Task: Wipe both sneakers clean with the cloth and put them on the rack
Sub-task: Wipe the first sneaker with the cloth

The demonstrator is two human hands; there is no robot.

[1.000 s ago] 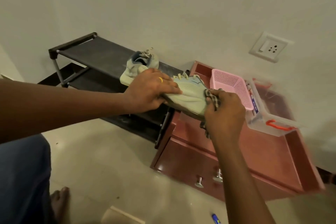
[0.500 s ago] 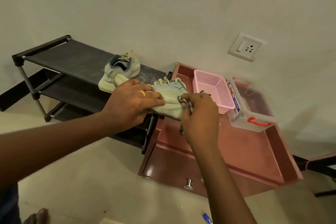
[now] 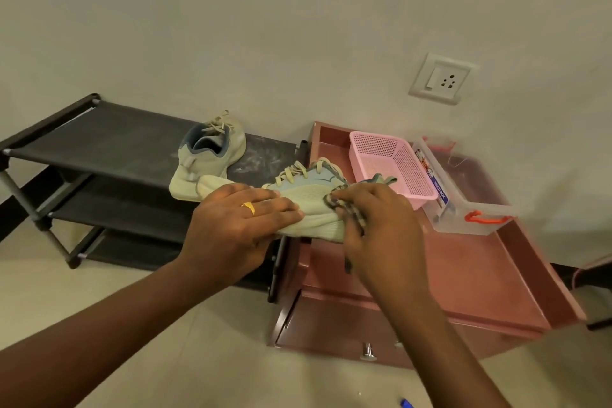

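Both hands work one sneaker (image 3: 314, 209): left hand (image 3: 238, 228) holds it, right hand (image 3: 374, 225) presses the cloth (image 3: 347, 209) on it

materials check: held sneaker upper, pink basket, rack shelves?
Held sneaker: looks like knit fabric, matte, with a fine ribbed weave on the side; laces woven.
Pink basket: most likely moulded plastic, slightly glossy, with a regular grid of small holes in its walls.
Rack: shelves seem to be dark cloth stretched flat, dusty with whitish smudges; posts look like grey metal tubes with dark plastic joints.
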